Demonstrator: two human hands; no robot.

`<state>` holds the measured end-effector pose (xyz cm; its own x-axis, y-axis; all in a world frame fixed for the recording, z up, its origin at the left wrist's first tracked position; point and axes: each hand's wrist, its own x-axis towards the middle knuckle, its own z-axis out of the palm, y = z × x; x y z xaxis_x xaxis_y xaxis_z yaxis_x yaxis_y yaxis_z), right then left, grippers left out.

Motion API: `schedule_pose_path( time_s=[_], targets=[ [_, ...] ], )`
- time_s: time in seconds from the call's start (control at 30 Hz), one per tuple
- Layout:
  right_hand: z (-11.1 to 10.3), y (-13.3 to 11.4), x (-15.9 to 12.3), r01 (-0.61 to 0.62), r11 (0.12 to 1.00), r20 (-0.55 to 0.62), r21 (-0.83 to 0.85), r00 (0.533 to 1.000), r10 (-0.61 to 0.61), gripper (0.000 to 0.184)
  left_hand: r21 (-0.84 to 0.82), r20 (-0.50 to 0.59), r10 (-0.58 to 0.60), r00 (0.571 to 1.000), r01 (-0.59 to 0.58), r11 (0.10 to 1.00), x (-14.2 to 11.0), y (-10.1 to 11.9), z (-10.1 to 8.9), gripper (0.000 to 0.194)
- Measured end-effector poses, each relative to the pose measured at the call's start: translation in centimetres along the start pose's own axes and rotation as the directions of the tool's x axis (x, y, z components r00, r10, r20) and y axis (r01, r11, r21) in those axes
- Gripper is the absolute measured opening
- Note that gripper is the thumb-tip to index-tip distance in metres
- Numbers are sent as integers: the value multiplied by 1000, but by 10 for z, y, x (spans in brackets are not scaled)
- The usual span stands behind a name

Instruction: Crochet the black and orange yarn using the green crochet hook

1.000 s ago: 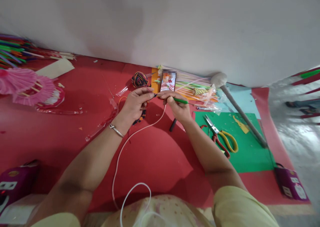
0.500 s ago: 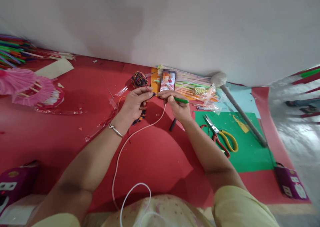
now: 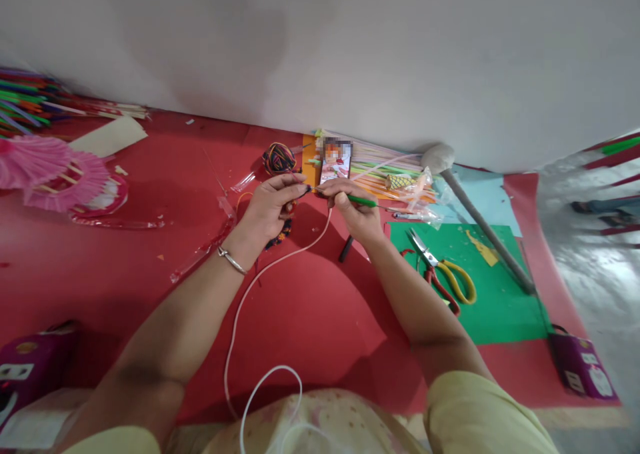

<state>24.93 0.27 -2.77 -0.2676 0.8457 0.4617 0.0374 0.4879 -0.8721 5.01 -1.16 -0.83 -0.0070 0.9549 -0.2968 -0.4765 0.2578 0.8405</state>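
Your left hand [image 3: 275, 207] pinching dark yarn [image 3: 285, 233], right hand [image 3: 359, 215] gripping green-handled tool [image 3: 362, 201], red tabletop [image 3: 305, 307] beneath, grey wall [image 3: 350, 54] beyond

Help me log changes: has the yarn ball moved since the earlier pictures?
No: judged against the orange sheet, the yarn ball shows no visible shift either way.

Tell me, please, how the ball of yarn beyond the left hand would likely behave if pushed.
The ball of yarn would probably roll, being roundish. Its wound strands suggest that it is light for its size and likely to give when squeezed.
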Motion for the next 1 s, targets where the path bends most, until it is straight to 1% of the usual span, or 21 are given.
schedule_pose_path(
  time_s=[0.17,0.3,0.47,0.67,0.8,0.9,1.0],
  targets=[
    [0,-1,0,-8,1000,4,-15,1000,8,36,8,-6,-10,1000,10,1000,-1,2,1,35],
    [0,0,0,13,1000,3,-5,1000,-13,31,8,-1,-5,1000,5,1000,-1,1,1,35],
    [1,1,0,3,1000,12,-31,1000,-3,33,47,-17,26,1000,-25,999,0,-2,1,34],
    [1,-5,3,70,996,36,-61,997,-68,29,71,-8,69,998,-68,995,1,-4,0,35],
    [1,-9,3,82,993,61,-81,995,-77,31,81,-16,76,997,-75,994,0,-4,-1,35],
    [0,-12,2,85,992,79,-90,994,-78,28,95,-22,74,997,-72,993,0,-4,-1,36],
    [-1,-14,2,122,986,106,-115,988,-110,26,100,1,79,997,-79,992,1,-6,-1,36]
  ],
)
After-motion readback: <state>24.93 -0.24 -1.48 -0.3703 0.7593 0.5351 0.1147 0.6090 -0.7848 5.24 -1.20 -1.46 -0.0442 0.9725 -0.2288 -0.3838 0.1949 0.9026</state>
